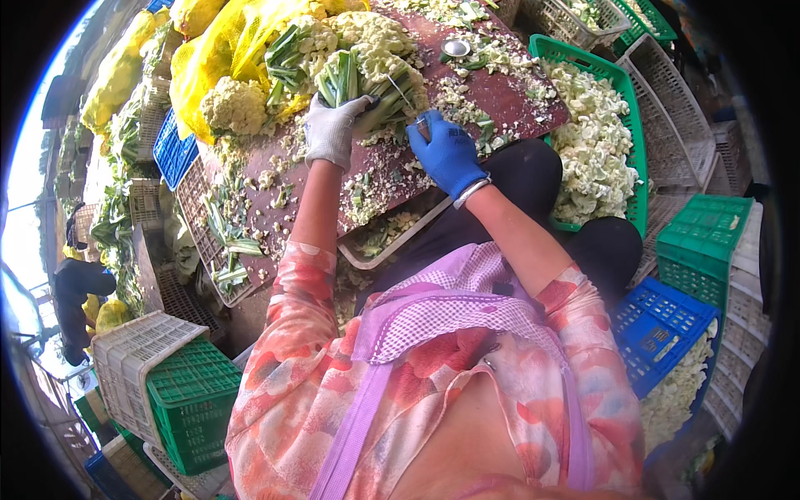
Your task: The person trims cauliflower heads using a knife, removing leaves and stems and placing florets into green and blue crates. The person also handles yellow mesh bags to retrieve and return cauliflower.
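My left hand [332, 128], in a pale knitted glove, grips a cauliflower head [381, 75] by its green leaves and stalk, at the near edge of a heap of cauliflowers. In a blue coated glove, my right hand [447, 147] is closed on the handle of a small knife [400, 90], whose thin blade lies against the leafy stalk. Under both hands spreads a reddish board [387, 181] strewn with crumbs and leaf scraps. A yellow mesh bag [194, 81] holding cauliflower lies left of the heap, with a loose cauliflower [234, 105] in front of it.
A green crate [637, 156] of cut florets [584, 137] stands right of the board. A metal bowl-like thing [455, 48] rests on the board. Upturned crates [194, 400] are at lower left, and a blue crate [665, 331] lies at right. Part of another person [78, 300] shows far left.
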`<state>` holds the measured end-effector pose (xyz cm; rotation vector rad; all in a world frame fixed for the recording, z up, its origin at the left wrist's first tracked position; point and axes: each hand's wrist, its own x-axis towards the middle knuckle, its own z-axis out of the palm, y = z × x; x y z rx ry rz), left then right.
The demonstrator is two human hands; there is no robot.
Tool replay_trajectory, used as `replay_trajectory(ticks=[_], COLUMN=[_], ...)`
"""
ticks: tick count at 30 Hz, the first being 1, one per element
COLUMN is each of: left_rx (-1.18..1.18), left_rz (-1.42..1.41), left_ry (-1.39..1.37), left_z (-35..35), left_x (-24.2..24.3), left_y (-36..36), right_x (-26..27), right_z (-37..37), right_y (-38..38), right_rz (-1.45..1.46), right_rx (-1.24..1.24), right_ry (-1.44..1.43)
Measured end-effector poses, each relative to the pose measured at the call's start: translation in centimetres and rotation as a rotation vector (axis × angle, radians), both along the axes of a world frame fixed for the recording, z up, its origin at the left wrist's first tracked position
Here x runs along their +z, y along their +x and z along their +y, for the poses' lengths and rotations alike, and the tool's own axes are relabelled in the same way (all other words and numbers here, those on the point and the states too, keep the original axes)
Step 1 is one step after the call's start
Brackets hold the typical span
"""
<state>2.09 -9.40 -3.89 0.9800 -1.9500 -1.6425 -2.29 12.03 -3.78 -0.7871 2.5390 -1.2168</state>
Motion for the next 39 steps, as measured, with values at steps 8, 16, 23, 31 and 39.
replay_trajectory(ticks=[8,16,23,31,39], left_rx=[-0.049,-0.071,-0.058,-0.064,-0.127], left_rz=[-0.143,-0.163,-0.037,-0.068,-0.104], left_ry=[-0.187,-0.188,-0.046,-0.081,-0.135], left_z=[2.3,2.0,1.0,2.2,2.1], left_x=[1.8,2.2,1.2,2.0,1.8], left_y=[-0.7,-0.3,-0.4,-0.7,-0.2], right_x=[-2.7,-5.4,-1.3,-3.8,-11.0], right_z=[-1.6,0.3,0.1,-3.5,-5.5], right_y=[-0.1,4.3,3.3,-2.4,-0.6], right_rz=[-0.18,-0.644,-0.246,-0.369,-0.101], right_rx=[-0.074,0.233,-0.138,-0.104,0.403], right_ry=[0.177,0.263,0.073,0.146,0.466])
